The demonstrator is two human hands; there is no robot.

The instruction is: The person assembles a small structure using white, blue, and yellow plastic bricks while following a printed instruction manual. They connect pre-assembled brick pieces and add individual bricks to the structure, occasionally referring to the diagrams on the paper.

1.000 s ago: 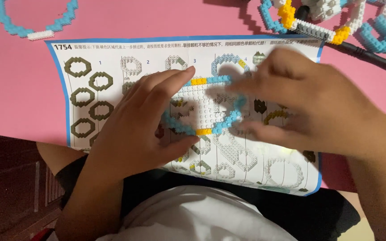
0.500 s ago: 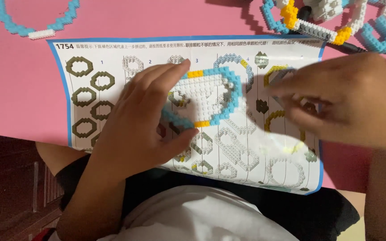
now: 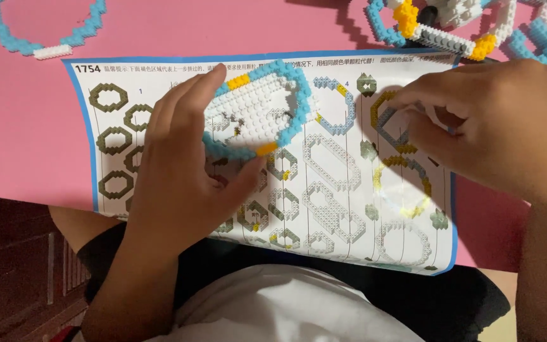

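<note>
Lifted and tilted higher since before: one oval brick piece (image 3: pixel 257 114), white with blue rim, pinched in left hand (image 3: pixel 178 183) over one instruction sheet (image 3: pixel 349 209) on pink table (image 3: pixel 26 133). Right hand (image 3: pixel 495 126) curled, fingertips pinched; contents not discernible.

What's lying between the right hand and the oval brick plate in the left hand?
Head view: only the printed instruction sheet lies between the right hand and the blue-rimmed white oval brick plate held by the left hand.
</note>
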